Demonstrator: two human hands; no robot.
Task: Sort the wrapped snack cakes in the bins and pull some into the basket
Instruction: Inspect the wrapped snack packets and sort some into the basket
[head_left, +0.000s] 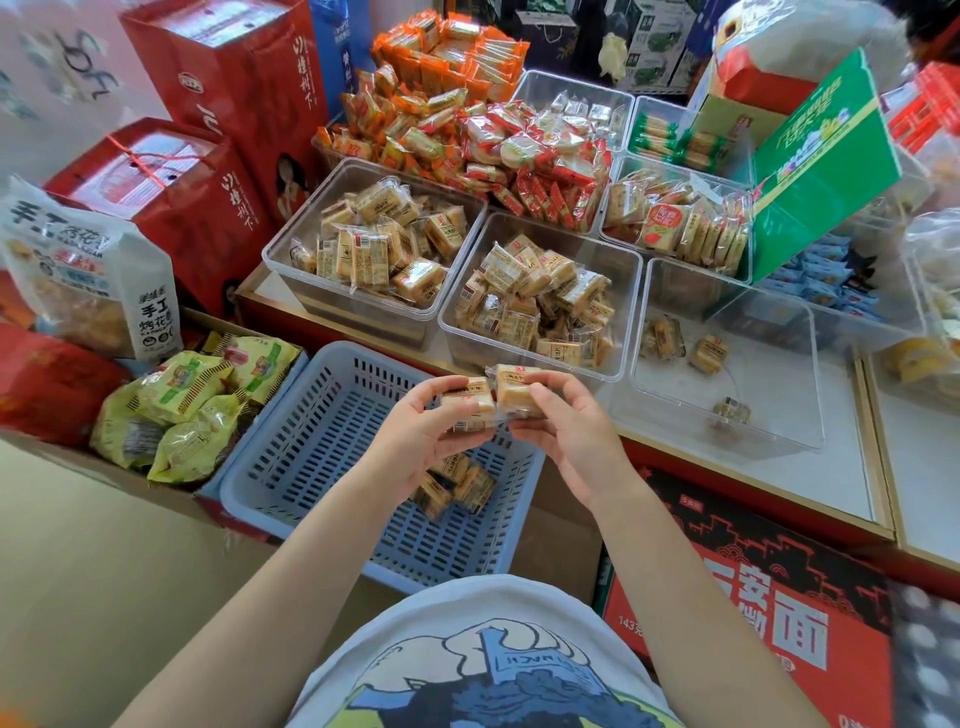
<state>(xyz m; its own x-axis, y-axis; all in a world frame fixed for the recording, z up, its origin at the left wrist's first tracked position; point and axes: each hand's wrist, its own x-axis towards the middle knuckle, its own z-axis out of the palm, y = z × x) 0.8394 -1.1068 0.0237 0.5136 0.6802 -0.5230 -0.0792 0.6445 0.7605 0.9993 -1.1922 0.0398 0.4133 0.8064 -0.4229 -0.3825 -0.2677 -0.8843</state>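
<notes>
Head view shows both hands held over the blue basket (311, 457) at the centre of the frame. The left hand (415, 436) grips one wrapped cake (467, 405), fingers curled round it, and the right hand (566, 431) pinches a second cake (514, 387) just beside the first; the two packets touch.

The work looks to be at an early to middle stage. A few cakes (454, 483) already lie in the basket, partly hidden under the left hand, while most of its floor is bare. Two clear bins above the basket, the left bin (291, 270) and the middle bin (623, 332), hold heaps of the same tan cakes. A right bin (810, 374) at centre right holds only three loose packets, so it seems nearly emptied. The two cakes in hand probably go into the basket next, though that is a guess.

Around them: red boxes (218, 171) at upper left, yellow-green bags (176, 410) at left, orange and red snack piles (457, 93) at upper centre, and a green box (826, 161) at upper right. Nothing stands between hands and basket.
</notes>
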